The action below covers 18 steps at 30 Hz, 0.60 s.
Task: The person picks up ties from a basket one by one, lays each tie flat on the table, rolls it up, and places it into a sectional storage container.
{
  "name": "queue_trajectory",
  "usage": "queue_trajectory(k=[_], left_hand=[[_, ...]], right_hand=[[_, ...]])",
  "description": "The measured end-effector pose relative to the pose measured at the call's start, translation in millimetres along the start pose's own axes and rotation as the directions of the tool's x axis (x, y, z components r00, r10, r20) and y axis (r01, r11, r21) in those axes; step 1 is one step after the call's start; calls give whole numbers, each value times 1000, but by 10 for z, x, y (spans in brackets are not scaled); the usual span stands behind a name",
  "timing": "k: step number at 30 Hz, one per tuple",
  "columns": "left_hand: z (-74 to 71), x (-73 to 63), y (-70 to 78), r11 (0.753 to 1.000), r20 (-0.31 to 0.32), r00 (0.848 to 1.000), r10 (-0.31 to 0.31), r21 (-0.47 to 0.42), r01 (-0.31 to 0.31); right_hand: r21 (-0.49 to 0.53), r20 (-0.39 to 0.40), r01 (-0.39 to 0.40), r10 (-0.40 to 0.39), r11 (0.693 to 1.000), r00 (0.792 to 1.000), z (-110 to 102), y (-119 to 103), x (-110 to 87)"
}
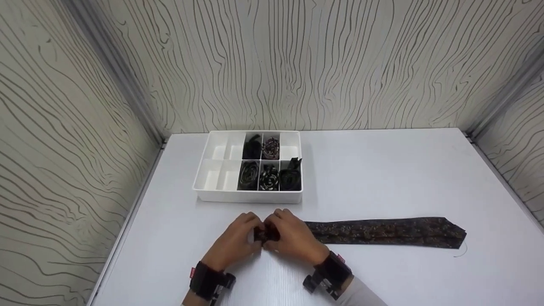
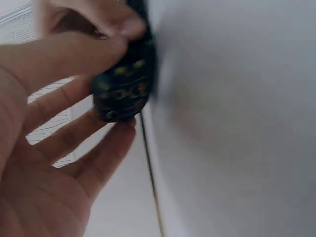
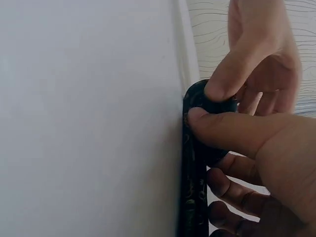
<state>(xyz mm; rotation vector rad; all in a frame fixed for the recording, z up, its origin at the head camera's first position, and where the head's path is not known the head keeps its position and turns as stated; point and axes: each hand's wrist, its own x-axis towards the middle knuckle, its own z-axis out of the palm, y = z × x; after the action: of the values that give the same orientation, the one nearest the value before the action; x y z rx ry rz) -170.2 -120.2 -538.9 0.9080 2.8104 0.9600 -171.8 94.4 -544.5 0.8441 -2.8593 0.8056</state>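
Note:
A dark patterned necktie [image 1: 382, 233] lies across the white table, its wide pointed end to the right. Its left part is wound into a roll [image 2: 123, 89] between both hands. My left hand [image 1: 236, 240] grips the roll's left side, thumb on the near side and fingers behind. On the other side, my right hand [image 1: 295, 238] pinches the roll where the flat length runs out. In the right wrist view both thumbs press on the roll [image 3: 217, 106], and the strip trails down from it. The hands hide much of the roll in the head view.
Beyond the hands stands a white divided box [image 1: 250, 196]. Several rolled dark ties, among them a patterned one [image 1: 270, 148], sit in its middle and right compartments; the left ones show bare white. A loose thread [image 1: 461, 255] hangs by the tie's tip. Wood-patterned panels [image 1: 297, 63] enclose the table.

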Motion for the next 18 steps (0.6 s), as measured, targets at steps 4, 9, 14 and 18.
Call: queue_trajectory(k=[4,9,14,18], left_hand=[[18,26,23,1000,-6,1000,12,8,-11],[37,12,49,1000,-2,1000,13,-11,-13],[45,7,71,998,-30,998,58,27,-57],[55,16,77,999,-42,998,42,27,-41]], right_hand=[[4,-10,7,-7,1000,1000,-19,33,-16],[-5,-4,-13,13,1000,1000,-27,82,-57],[26,11,-13,13,1000,1000,-38,120,-76],[30,-4,-30,31,999,1000,-29,165,-86]])
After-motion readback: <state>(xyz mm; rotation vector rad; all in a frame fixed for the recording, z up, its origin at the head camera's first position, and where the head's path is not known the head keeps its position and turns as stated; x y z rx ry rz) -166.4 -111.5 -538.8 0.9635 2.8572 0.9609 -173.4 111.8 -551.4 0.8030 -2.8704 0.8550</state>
